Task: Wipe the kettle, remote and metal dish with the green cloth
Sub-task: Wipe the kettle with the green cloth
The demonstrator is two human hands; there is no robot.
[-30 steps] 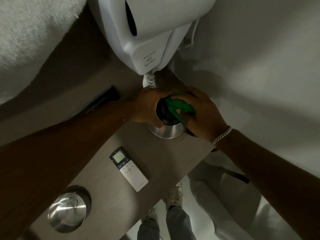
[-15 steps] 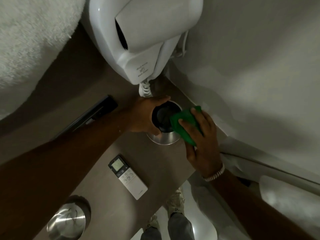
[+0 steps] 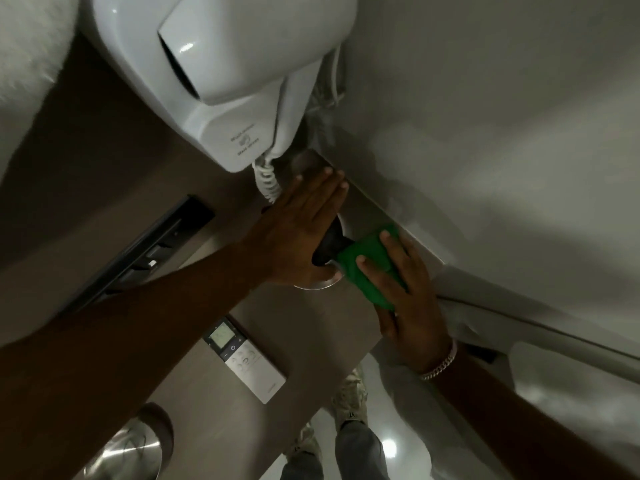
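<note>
The kettle (image 3: 327, 250), steel with a black lid, stands near the counter's far right corner. My left hand (image 3: 298, 230) lies flat on its top with the fingers stretched out toward the wall, hiding most of it. My right hand (image 3: 412, 306) presses the green cloth (image 3: 367, 261) against the kettle's right side, fingers spread over the cloth. The white remote (image 3: 246, 358) lies face up on the counter nearer to me. The round metal dish (image 3: 128, 448) sits at the bottom left, partly behind my left forearm.
A white wall-mounted hair dryer (image 3: 225, 74) with a coiled cord hangs just above the kettle. A black socket strip (image 3: 156, 244) runs along the brown counter (image 3: 311, 341). A white towel (image 3: 27, 46) is at top left. The counter edge drops off to the floor and my shoes (image 3: 349, 393).
My left hand has gone from curling around the kettle's top to lying flat over it. My right hand has slid the cloth from the lid down to the kettle's right side.
</note>
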